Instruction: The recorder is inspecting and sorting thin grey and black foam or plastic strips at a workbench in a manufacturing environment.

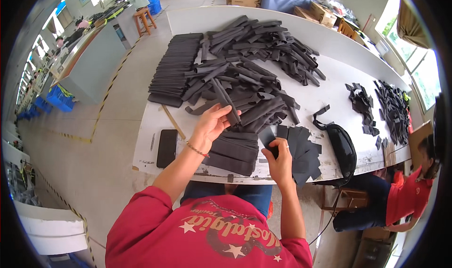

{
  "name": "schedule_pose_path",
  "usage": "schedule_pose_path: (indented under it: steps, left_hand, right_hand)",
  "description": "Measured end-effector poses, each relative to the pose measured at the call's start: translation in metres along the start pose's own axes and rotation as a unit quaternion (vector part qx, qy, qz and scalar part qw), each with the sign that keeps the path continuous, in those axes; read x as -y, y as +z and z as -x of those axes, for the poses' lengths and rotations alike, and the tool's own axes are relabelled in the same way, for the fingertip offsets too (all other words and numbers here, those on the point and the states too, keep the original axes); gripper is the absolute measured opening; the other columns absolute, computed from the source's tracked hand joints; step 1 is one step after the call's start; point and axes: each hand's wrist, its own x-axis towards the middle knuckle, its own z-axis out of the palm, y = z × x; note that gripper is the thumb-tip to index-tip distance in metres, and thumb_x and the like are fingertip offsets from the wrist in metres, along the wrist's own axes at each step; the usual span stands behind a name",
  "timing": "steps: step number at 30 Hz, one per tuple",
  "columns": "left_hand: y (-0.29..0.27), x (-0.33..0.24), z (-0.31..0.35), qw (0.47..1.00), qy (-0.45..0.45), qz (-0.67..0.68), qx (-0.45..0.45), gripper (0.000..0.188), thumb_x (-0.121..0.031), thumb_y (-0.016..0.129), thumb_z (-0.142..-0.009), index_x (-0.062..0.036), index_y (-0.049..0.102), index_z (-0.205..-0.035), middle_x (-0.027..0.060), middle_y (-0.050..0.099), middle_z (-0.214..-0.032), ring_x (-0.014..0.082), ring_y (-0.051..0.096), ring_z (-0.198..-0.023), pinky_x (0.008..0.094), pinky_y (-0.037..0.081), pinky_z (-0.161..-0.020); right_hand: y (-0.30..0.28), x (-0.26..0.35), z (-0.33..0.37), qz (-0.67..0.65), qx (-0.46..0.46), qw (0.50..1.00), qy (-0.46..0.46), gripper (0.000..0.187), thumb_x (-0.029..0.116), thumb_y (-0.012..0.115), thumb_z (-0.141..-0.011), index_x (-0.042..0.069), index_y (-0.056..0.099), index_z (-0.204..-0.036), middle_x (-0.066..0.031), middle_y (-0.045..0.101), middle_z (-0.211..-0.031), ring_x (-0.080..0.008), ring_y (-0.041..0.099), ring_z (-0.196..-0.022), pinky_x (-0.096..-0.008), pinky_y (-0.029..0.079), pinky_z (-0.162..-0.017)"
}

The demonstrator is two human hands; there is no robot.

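Observation:
My left hand [211, 127] pinches the near end of a black fabric strip [225, 97], rolled like a narrow sleeve, above the worktable. Lower right of it, my right hand [281, 162] grips a thin dark flat piece [267, 136] between thumb and fingers. Between my wrists lies a stack of black strips [230, 156] at the table's near edge. Flat dark pieces [302, 156] spread in a fanned heap beside my right hand. Beyond both hands a loose pile of black strips [263, 47] covers the tabletop, and a tidy row of strips [174, 63] runs along its left side.
A black phone [167, 148] and a thin wooden stick [173, 122] lie at the left. At the right are a glossy black rounded object [341, 148] with a cord and smaller black heaps [394, 112]. A person in red [409, 197] sits near the right end.

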Motion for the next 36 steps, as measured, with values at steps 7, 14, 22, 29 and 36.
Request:
schedule_pose_path:
  steps: [7, 14, 22, 29, 36]
  left_hand:
    - [0.02, 0.006, 0.009, 1.0, 0.005, -0.002, -0.008, 0.019, -0.007, 0.067, -0.088, -0.0009, 0.058, -0.103, 0.0134, 0.066, -0.099, 0.0285, 0.067, -0.097, 0.0392, 0.057, -0.085]
    - [0.026, 0.01, 0.015, 0.998, -0.01, -0.053, -0.032, 0.021, -0.009, 0.069, -0.086, -0.0001, 0.058, -0.102, 0.0154, 0.067, -0.1, 0.0264, 0.068, -0.094, 0.0372, 0.057, -0.083]
    - [0.027, 0.014, 0.018, 0.997, -0.036, -0.059, -0.044, 0.022, -0.009, 0.071, -0.085, -0.001, 0.059, -0.102, 0.0146, 0.068, -0.099, 0.0257, 0.069, -0.088, 0.0364, 0.059, -0.078]
    - [0.044, 0.02, 0.029, 0.996, 0.004, -0.068, -0.054, 0.026, -0.007, 0.074, -0.082, 0.0005, 0.058, -0.101, 0.014, 0.067, -0.093, 0.027, 0.07, -0.08, 0.0379, 0.061, -0.07]
    - [0.052, 0.024, 0.038, 0.992, 0.044, -0.107, -0.042, 0.035, -0.007, 0.075, -0.081, 0.0037, 0.054, -0.107, 0.0132, 0.066, -0.092, 0.0237, 0.069, -0.079, 0.035, 0.061, -0.067]
  right_hand:
    - [-0.001, 0.033, 0.001, 0.021, -0.001, 0.998, -0.06, 0.045, 0.006, 0.073, -0.077, 0.005, 0.059, -0.12, -0.0136, 0.063, -0.105, -0.0322, 0.056, -0.096, -0.0403, 0.043, -0.086]
    - [0.007, 0.043, -0.013, 0.138, -0.055, 0.976, -0.161, 0.034, 0.005, 0.074, -0.074, 0.007, 0.068, -0.107, -0.0046, 0.06, -0.1, -0.0248, 0.055, -0.09, -0.0394, 0.041, -0.082]
    - [0.01, 0.04, -0.018, 0.215, -0.096, 0.955, -0.182, 0.029, 0.002, 0.073, -0.074, 0.009, 0.07, -0.103, -0.0034, 0.058, -0.093, -0.0236, 0.055, -0.087, -0.0386, 0.04, -0.08]
    - [0.014, 0.04, -0.016, 0.229, -0.14, 0.944, -0.192, 0.032, 0.002, 0.073, -0.073, 0.009, 0.069, -0.104, -0.0024, 0.057, -0.096, -0.0227, 0.056, -0.087, -0.0385, 0.04, -0.081]
    - [0.019, 0.046, -0.015, 0.226, -0.157, 0.943, -0.185, 0.031, 0.002, 0.072, -0.076, 0.008, 0.069, -0.107, -0.0044, 0.058, -0.094, -0.0235, 0.055, -0.087, -0.0381, 0.039, -0.082]
